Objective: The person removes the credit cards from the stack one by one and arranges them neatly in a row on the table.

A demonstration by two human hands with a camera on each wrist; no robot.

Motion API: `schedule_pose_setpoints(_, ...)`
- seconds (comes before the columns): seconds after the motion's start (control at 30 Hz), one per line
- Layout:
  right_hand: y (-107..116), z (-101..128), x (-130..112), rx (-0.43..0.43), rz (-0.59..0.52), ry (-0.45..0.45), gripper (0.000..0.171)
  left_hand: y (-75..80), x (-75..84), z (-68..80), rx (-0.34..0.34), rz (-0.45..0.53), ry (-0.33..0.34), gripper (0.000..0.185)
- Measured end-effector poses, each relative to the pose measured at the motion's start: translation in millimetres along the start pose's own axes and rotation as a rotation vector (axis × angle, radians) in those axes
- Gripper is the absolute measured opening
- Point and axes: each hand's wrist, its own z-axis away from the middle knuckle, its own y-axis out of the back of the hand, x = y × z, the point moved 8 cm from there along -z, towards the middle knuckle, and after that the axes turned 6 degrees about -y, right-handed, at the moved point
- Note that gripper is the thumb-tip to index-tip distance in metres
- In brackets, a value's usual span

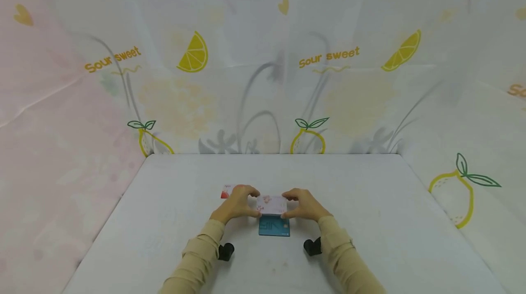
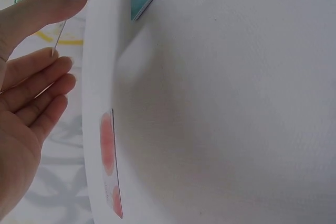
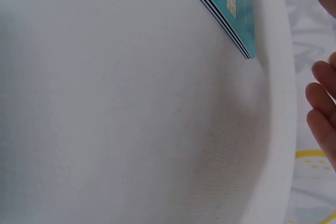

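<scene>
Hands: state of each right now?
Left hand: pinches the left edge of the pale card.
Right hand: pinches the same card's right edge.

— What stands behind the table (image 1: 370, 221)?
— A pale cloth (image 1: 263, 65) hung as a backdrop, printed with lemons, slices, hearts and "Sour sweet".
— And the sides?
— The same cloth on the right; a pinker sheet (image 1: 49, 157) on the left. The light is soft and even.

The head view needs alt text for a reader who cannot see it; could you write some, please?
Both hands, left hand and right hand, hold a pale card above a white table. A teal card lies just nearer.
</scene>
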Motion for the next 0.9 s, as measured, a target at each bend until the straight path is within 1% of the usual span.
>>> schedule_pose_setpoints(0.2, 3.7, -7.3, 1.4, 0.014, 0.002, 0.016, 0.058, 1.9, -3.1, -4.2, -0.001, 0.021, 0.029, 0.049)
schedule_pose_setpoints(0.4, 4.9, -13.5, 4.7, 0.007, -0.029, -0.009, 0.060, 4.1, -7.4, -8.9, -0.002, 0.020, 0.062, 0.049)
schedule_pose_setpoints(0.67, 8.6, -21.7, 3.1, 0.020, -0.021, 0.020, 0.061, 9.5, -13.1, -15.6, 0.027, 0.031, 0.055, 0.050)
schedule_pose_setpoints(0.9, 7.1, -29.3, 4.6, 0.018, -0.030, -0.013, 0.061, 13.7, -18.7, -19.7, 0.038, 0.033, 0.054, 0.050)
